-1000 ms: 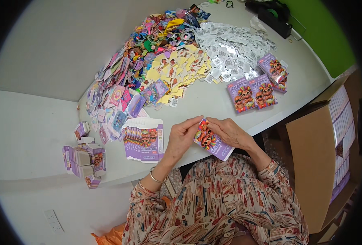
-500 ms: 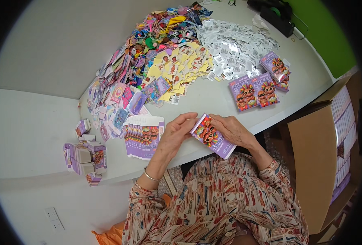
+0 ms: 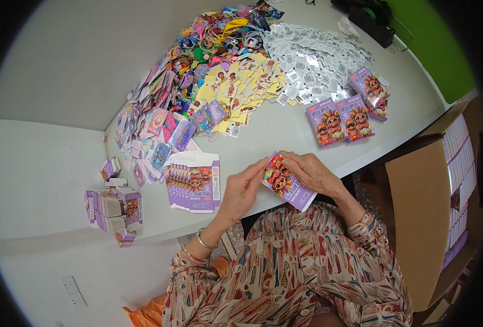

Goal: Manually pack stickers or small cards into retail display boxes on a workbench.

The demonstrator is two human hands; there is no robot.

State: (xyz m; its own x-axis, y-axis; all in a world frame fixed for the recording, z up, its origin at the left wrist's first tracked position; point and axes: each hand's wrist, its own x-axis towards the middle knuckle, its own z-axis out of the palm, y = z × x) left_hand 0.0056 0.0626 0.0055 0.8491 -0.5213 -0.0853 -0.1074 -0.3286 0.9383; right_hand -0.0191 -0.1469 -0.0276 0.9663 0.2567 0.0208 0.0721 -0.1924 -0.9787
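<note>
A small purple carton (image 3: 291,191) with colourful cartoon figures is held tilted above the table's front edge. The thumb and fingers of my right hand (image 3: 315,177) grip its upper right side. Held straight and close together, the fingers of my left hand (image 3: 242,191) press at the carton's upper left edge; their exact hold is partly hidden. Left of that hand lies a fanned stack of flat purple cartons (image 3: 202,200). Filled-out purple boxes (image 3: 328,125) of the same print lie at the right, one resting on another.
Across the table (image 3: 268,128) spread heaps of colourful trinkets (image 3: 198,54), yellow-backed stickers (image 3: 238,84), silvery packets (image 3: 317,57) and pastel cards (image 3: 151,128). More small boxes (image 3: 110,204) sit at the left edge. An open brown box (image 3: 418,218) stands right; a black tape dispenser (image 3: 369,24) is far right.
My left hand's fingers have straightened and come together at the carton's edge. The carton has shifted slightly right, still in my right hand.
</note>
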